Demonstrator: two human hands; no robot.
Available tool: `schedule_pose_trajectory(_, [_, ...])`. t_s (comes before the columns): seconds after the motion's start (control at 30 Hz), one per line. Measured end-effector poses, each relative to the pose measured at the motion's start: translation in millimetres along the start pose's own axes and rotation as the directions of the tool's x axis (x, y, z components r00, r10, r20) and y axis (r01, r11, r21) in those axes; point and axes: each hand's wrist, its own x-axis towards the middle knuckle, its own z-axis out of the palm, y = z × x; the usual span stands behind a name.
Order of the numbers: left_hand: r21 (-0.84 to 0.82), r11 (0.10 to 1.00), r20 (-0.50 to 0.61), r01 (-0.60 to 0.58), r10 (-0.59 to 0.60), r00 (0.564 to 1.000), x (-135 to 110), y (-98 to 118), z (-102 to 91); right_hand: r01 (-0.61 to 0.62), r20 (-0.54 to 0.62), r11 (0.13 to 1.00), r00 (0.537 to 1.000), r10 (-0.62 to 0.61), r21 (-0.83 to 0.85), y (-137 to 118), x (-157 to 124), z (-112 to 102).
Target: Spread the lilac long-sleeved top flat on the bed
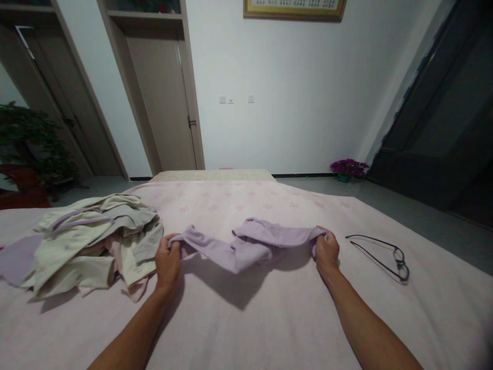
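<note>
A lilac garment [246,246] hangs stretched between both my hands, a little above the pale pink bed sheet [246,318], and casts a shadow on it. My left hand [168,263] grips its left end with closed fingers. My right hand [326,252] grips its right end. The cloth sags and bunches in the middle.
A heap of cream, grey and pink clothes [92,244] lies on the bed just left of my left hand. Black glasses [385,254] lie on the sheet right of my right hand. Beyond the bed are two doors, a white wall, a potted plant [31,149] and purple flowers [348,168].
</note>
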Motion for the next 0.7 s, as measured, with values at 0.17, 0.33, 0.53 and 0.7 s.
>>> schedule_pose_trajectory(0.17, [0.425, 0.905, -0.071, -0.028, 0.064, 0.995, 37.7, -41.1, -20.0, 0.021, 0.042, 0.994, 0.999, -0.017, -0.108, -5.0, -2.9, -1.3])
schedule_pose_trajectory(0.33, [0.672, 0.647, 0.166, -0.36, 0.342, 0.925, 19.5, -39.7, -9.3, 0.104, 0.227, 0.94, 0.973, -0.029, -0.324, -14.7, -11.0, -1.9])
schedule_pose_trajectory(0.53, [0.673, 0.497, 0.444, -0.547, 0.32, 0.837, 23.4, -47.6, -5.7, 0.163, 0.33, 0.87, 0.944, 0.0, -0.466, -28.0, -17.9, -3.1])
schedule_pose_trajectory(0.7, [0.632, 0.512, 0.503, -0.582, 0.301, 0.81, 33.6, -53.2, -11.4, 0.408, 0.49, 0.692, 0.867, -0.089, -0.595, -37.1, -24.6, -1.0])
